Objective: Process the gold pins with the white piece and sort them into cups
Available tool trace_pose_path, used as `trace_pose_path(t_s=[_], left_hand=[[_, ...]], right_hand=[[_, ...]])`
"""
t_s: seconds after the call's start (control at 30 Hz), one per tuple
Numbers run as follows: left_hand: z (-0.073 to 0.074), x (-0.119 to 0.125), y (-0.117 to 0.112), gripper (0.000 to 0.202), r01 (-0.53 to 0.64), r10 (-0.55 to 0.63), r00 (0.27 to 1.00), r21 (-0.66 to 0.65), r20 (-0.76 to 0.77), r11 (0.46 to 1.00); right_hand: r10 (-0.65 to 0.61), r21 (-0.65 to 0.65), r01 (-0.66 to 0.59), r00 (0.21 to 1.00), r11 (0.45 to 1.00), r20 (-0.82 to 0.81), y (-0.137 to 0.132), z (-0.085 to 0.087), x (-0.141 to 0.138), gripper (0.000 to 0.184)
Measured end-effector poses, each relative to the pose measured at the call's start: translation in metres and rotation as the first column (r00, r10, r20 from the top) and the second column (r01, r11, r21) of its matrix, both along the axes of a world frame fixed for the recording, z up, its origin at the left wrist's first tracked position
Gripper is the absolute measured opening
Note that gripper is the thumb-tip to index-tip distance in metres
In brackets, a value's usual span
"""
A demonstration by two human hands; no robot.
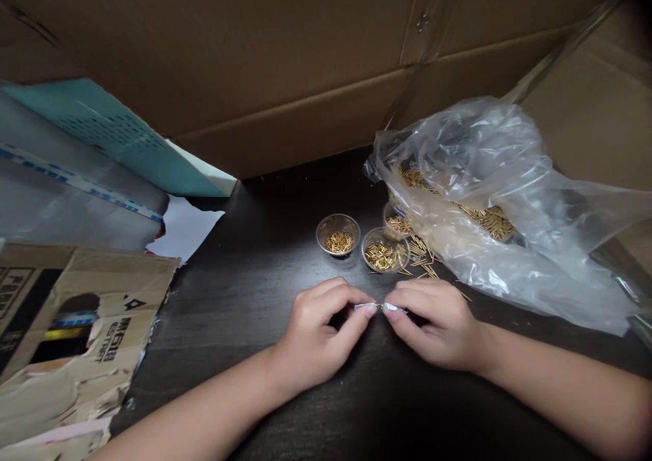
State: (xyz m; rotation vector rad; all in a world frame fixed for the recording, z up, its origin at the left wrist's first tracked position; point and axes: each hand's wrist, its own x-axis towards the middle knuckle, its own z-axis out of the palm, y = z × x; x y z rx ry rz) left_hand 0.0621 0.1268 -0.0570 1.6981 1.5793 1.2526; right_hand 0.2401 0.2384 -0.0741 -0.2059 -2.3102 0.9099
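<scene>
My left hand point(316, 332) and my right hand point(432, 322) meet at the middle of a dark table point(244, 291). Both pinch the ends of a small pale part with a thin brass pin point(379, 306) between the fingertips. Just beyond the hands stand three small clear cups: one with short brass pieces point(337, 234), one with brass pins point(384, 249), and a third point(397, 220) partly under the bag's edge. Loose brass pins point(422, 254) lie scattered beside the cups.
A crumpled clear plastic bag point(509, 203) holding many brass pins lies at the right. Brown cardboard walls point(285, 60) stand behind. At the left are a torn cardboard box point(66, 332), a teal sheet point(117, 135) and white paper point(186, 227).
</scene>
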Motion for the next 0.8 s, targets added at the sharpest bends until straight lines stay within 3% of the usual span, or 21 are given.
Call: trace_pose_path(t_s=[0.37, 0.5, 0.67, 0.8], left_hand=[[0.000, -0.002, 0.000, 0.005, 0.020, -0.020, 0.999, 0.016, -0.041, 1.000], [-0.001, -0.007, -0.001, 0.007, 0.090, -0.081, 0.985, 0.051, -0.152, 0.995], [-0.002, -0.013, 0.000, 0.013, 0.184, -0.132, 0.916, 0.105, -0.378, 0.977], [-0.003, -0.014, 0.000, 0.016, 0.208, -0.159, 0.896, 0.076, -0.414, 0.975]], right_hand=[[0.030, 0.025, -0.031, 0.999, 0.999, 0.043, 0.000, -0.002, 0.001, 0.017], [0.068, 0.140, -0.082, 0.992, 0.987, 0.102, 0.002, -0.005, 0.003, 0.018], [0.046, 0.346, -0.117, 0.977, 0.931, 0.208, 0.006, -0.008, 0.008, 0.024], [0.056, 0.404, -0.159, 0.965, 0.901, 0.255, 0.006, -0.008, 0.009, 0.029]])
